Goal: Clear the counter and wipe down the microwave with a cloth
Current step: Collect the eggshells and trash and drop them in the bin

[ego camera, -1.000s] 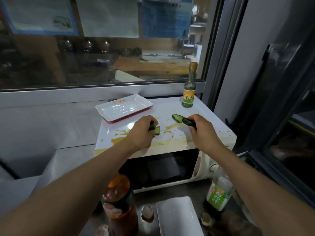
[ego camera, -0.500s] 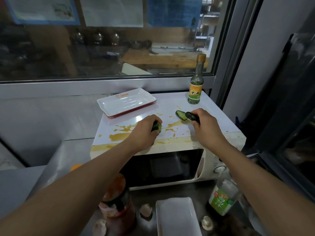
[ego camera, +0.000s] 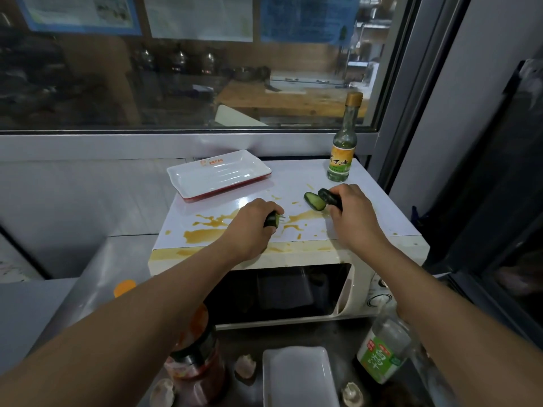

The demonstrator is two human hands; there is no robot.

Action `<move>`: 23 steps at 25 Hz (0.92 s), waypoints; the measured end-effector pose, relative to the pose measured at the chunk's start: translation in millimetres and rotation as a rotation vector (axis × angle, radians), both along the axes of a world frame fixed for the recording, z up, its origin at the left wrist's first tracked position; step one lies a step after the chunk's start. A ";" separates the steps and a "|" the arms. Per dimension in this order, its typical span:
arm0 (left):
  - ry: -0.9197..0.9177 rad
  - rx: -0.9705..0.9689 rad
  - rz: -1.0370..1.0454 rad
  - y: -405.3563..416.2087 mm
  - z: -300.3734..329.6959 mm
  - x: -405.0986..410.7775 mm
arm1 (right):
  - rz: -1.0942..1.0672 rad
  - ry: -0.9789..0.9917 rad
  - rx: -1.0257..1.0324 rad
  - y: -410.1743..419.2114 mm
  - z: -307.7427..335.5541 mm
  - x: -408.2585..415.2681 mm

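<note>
A cream microwave (ego camera: 382, 251) stands on the steel counter, its white top streaked with brown sauce (ego camera: 205, 235). My left hand (ego camera: 252, 227) is closed around a dark green cucumber piece (ego camera: 272, 221) at the middle of the top. My right hand (ego camera: 352, 212) grips another cucumber piece (ego camera: 329, 196) further right. A third cut slice (ego camera: 315, 201) lies against it on the top, just left of that hand. No cloth is in view.
A white tray with a red rim (ego camera: 219, 173) sits on the microwave's back left. A green-labelled oil bottle (ego camera: 342, 142) stands at the back right. Below, on the counter: a red sauce jar (ego camera: 197, 365), a white dish (ego camera: 296, 377), a green-labelled bottle (ego camera: 382, 348), garlic cloves (ego camera: 244, 366).
My left hand has closed more fully over its cucumber piece. My right hand keeps its grip near the loose slice. The view has tilted slightly, showing more of the microwave top.
</note>
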State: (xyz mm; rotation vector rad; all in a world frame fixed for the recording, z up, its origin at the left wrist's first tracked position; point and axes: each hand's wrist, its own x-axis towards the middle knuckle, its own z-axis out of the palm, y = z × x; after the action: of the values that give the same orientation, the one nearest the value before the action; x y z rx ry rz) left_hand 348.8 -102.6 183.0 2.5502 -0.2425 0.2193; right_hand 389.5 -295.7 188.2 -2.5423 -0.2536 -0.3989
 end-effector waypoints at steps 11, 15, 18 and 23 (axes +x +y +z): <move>-0.013 -0.122 0.105 9.6 2.0 13.3 | 0.099 0.081 -0.123 24.8 -5.2 32.1; -0.026 -0.134 0.118 11.6 0.1 16.8 | 0.142 0.083 -0.244 28.4 -10.2 36.0; -0.028 -0.155 0.121 11.9 -0.3 19.0 | 0.111 0.096 -0.291 28.8 -8.6 39.1; -0.016 -0.160 0.117 10.9 0.4 18.9 | 0.142 0.111 -0.251 27.4 -6.0 40.4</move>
State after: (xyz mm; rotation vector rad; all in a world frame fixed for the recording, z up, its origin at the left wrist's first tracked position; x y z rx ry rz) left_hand 367.7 -91.7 183.5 2.4065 -0.0781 0.2924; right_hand 429.9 -268.3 182.2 -2.7581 -0.4651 -0.1797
